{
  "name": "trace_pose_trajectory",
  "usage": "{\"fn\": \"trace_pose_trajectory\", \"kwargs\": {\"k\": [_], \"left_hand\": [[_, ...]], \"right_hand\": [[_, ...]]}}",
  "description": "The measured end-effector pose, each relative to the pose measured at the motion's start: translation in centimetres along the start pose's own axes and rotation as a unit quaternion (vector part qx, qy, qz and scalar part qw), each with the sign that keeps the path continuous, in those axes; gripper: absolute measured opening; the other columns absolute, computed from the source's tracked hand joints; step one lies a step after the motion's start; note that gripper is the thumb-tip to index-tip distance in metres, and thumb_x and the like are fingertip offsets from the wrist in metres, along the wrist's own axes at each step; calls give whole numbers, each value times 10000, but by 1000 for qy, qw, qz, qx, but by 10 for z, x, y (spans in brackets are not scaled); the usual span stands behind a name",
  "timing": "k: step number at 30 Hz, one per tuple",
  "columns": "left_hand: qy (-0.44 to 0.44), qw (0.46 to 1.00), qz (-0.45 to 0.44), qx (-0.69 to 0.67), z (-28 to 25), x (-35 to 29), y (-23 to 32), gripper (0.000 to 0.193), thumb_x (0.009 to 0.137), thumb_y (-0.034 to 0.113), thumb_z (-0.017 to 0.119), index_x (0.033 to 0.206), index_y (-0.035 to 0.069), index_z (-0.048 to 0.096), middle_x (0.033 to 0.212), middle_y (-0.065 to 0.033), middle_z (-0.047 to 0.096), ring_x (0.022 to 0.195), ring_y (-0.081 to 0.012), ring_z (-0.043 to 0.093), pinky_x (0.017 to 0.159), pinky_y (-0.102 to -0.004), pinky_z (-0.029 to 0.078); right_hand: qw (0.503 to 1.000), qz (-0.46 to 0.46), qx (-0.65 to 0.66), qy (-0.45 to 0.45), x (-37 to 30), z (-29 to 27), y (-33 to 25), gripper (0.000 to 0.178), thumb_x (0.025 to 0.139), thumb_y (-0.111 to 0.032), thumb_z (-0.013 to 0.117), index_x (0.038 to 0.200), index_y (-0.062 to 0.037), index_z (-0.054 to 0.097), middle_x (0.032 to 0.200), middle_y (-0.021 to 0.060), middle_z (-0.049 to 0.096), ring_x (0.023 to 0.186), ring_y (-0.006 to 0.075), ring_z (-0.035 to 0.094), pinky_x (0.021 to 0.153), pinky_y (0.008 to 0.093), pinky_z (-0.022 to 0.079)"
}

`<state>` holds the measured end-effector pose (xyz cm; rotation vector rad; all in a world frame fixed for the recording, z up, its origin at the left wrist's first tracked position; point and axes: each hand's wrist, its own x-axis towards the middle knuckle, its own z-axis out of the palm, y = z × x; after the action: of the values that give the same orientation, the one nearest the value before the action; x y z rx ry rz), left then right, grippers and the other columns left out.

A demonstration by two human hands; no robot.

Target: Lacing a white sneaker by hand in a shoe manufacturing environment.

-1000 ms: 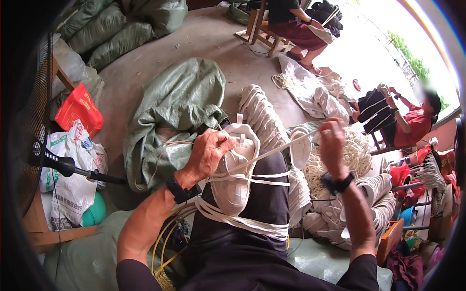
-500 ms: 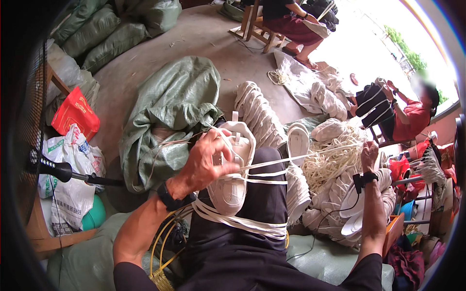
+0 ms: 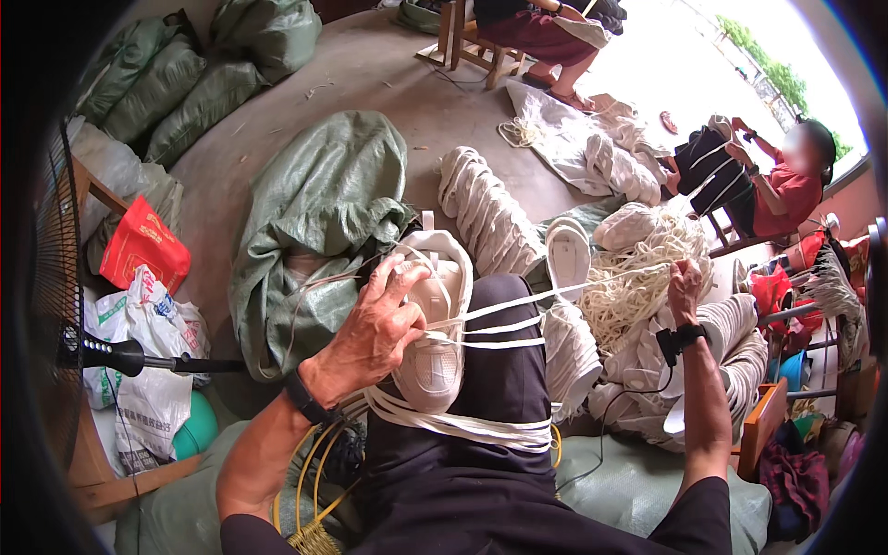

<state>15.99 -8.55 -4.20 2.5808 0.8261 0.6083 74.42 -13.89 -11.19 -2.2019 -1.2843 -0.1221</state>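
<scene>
- The left hand (image 3: 375, 324) lies on a white shoe (image 3: 435, 324), fingers spread and curled over its upper, pressing it down on the person's thigh.
- The shoe rests on the dark trousers (image 3: 499, 388), toe toward the person, heel loop pointing away.
- The right hand (image 3: 684, 282) is raised out to the right, closed in a fist around a white lace (image 3: 555, 296) and holding it taut.
- The lace runs in a straight line from the fist back to the shoe, where several strands cross the upper.
- A bundle of white laces (image 3: 462, 427) lies across the lap just below the shoe.
- A row of stacked white shoes (image 3: 486, 208) lies on the floor beyond the knee, beside a green sack (image 3: 319, 208).
- A heap of loose cream laces (image 3: 643, 268) sits just behind the right hand.
- A black fan stand (image 3: 139, 356) juts in from the left, near white plastic bags (image 3: 139, 370).
- Another person in a red top (image 3: 786, 194) sits at the far right.
</scene>
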Motion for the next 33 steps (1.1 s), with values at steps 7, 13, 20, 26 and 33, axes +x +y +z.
{"fn": "trace_pose_trajectory", "kwargs": {"k": [7, 13, 20, 26, 33], "left_hand": [[-15, 1000, 1, -24, -7, 4, 3, 116, 786, 23, 718, 880, 13, 650, 1408, -206, 465, 1392, -480, 340, 1153, -532, 327], [4, 1000, 8, 17, -5, 0, 11, 122, 793, 30, 710, 875, 6, 623, 1406, -193, 469, 1374, -446, 384, 1136, -555, 338], [93, 988, 6, 127, 15, -45, 31, 157, 784, 54, 736, 904, 28, 640, 1320, -148, 551, 1165, -344, 527, 1010, -470, 412], [117, 863, -437, -226, 26, -60, 39, 196, 893, 152, 732, 898, -33, 668, 831, -91, 683, 620, -122, 594, 586, -296, 485], [117, 888, -400, -193, 27, -42, 32, 230, 893, 178, 738, 877, -46, 686, 704, -85, 683, 601, -103, 609, 589, -277, 491]], "right_hand": [[998, -3, -47, 42, -1, 0, 64, 232, 919, -191, 618, 893, 39, 626, 828, 196, 660, 795, 346, 640, 743, 441, 488], [995, 30, -67, 62, -9, 2, 95, 223, 916, -196, 615, 873, 23, 629, 801, 181, 648, 776, 324, 626, 725, 437, 486], [989, 20, -101, 104, -19, 24, 150, 237, 879, -229, 646, 806, -5, 623, 750, 157, 643, 705, 286, 616, 670, 399, 491], [999, 24, -4, -33, -30, 36, 75, 224, 878, -211, 658, 903, 12, 667, 826, 167, 687, 765, 296, 661, 723, 410, 521], [971, -54, 183, -146, -69, 28, -119, 107, 893, -104, 674, 948, -12, 668, 834, 136, 688, 781, 245, 655, 716, 375, 507]]}}
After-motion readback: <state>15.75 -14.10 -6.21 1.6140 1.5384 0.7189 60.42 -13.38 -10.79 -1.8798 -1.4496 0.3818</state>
